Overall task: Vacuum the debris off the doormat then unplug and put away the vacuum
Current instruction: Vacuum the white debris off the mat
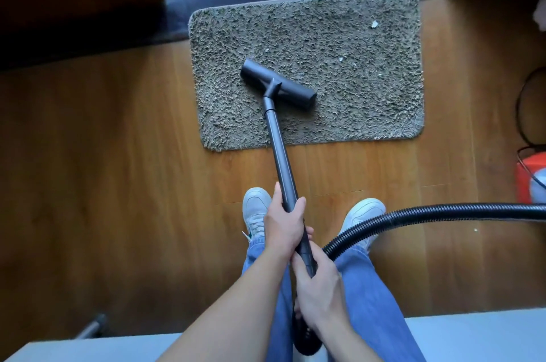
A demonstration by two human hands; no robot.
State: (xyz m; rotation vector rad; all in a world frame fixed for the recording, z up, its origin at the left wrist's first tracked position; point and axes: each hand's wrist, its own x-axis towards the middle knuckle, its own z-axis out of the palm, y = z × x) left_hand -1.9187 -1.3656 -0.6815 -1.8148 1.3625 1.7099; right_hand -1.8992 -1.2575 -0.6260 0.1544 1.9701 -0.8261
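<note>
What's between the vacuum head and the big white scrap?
Head view: between vacuum head and white scrap, just doormat pile plus one small fleck.

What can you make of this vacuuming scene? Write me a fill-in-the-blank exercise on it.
The vacuum head rests on the ____.
The left hand and right hand grip the wand; nearer the head is the ____ one.
The ribbed hose trails off to the person's ____.
Missing: doormat; left; right.

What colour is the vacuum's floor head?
Dark grey, nearly black: the floor head, clearest in the head view.
</note>
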